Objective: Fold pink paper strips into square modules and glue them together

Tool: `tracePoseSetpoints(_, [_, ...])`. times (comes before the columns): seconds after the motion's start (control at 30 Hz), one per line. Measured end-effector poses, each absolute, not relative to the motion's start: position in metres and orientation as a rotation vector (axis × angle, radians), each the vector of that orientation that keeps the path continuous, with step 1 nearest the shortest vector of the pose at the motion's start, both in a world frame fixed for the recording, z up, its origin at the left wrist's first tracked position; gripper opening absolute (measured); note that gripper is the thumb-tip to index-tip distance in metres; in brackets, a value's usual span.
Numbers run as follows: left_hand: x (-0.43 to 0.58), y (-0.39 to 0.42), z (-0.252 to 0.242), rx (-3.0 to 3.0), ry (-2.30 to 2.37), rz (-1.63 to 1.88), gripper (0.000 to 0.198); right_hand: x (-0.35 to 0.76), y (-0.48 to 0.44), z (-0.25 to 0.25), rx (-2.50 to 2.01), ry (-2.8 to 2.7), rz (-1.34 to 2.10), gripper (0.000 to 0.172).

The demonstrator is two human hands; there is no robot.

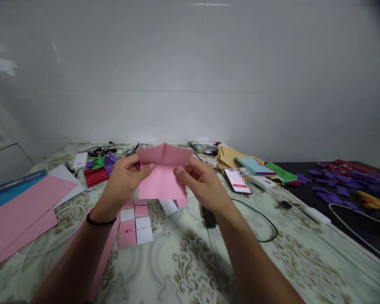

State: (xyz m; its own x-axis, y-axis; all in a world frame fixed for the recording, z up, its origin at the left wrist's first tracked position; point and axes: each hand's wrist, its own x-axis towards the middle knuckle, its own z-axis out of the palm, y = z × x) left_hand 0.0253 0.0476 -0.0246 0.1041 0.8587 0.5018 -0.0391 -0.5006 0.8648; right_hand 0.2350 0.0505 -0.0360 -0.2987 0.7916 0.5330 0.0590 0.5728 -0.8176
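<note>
A creased pink paper sheet (163, 181) is held up above the table, its upper part bent along a horizontal fold. My left hand (126, 175) grips its left edge, thumb on the near face and fingers behind. At the right edge, my right hand (201, 179) pinches the paper the same way. Below lie small pink and white folded squares (135, 230), and another pink and white piece (169, 205) is partly hidden under the sheet.
Pink sheets (22, 215) and a blue pack (15, 190) lie left. A phone (237, 180), yellow paper (229, 157) and a black cable (269, 219) are on the right. Purple pieces (342, 181) cover a dark surface at far right. A wall stands behind the patterned table (202, 261).
</note>
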Motion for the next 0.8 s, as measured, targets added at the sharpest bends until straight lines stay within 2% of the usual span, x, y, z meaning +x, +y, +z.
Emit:
tracePoseSetpoints(0.13, [0.012,0.043,-0.016,1.831,0.85,1.382,0.015,0.24,0.048,-0.03,-0.644,-1.723,0.87,0.021])
tracePoseSetpoints(0.3, [-0.001,0.037,-0.009,1.973,0.877,1.305,0.029,0.248,0.045,-0.028,-0.622,-1.784,0.855,0.032])
tracePoseSetpoints(0.4, [-0.002,0.035,-0.008,2.039,0.788,1.287,0.032,0.244,0.045,-0.028,-0.628,-1.771,0.835,0.023])
tracePoseSetpoints(0.47, [0.003,0.034,-0.009,2.062,0.946,1.289,0.024,0.237,0.044,-0.029,-0.686,-1.7,0.86,0.014])
tracePoseSetpoints(0.57, [0.013,0.034,-0.014,2.048,1.05,1.344,0.017,0.229,0.045,-0.032,-0.705,-1.64,0.931,0.021])
tracePoseSetpoints(0.7, [0.018,0.037,-0.019,1.983,1.059,1.384,0.029,0.226,0.046,-0.035,-0.704,-1.671,0.868,0.011])
tracePoseSetpoints(0.8, [0.017,0.037,-0.017,2.088,1.105,1.34,0.015,0.227,0.045,-0.035,-0.691,-1.728,0.824,0.008])
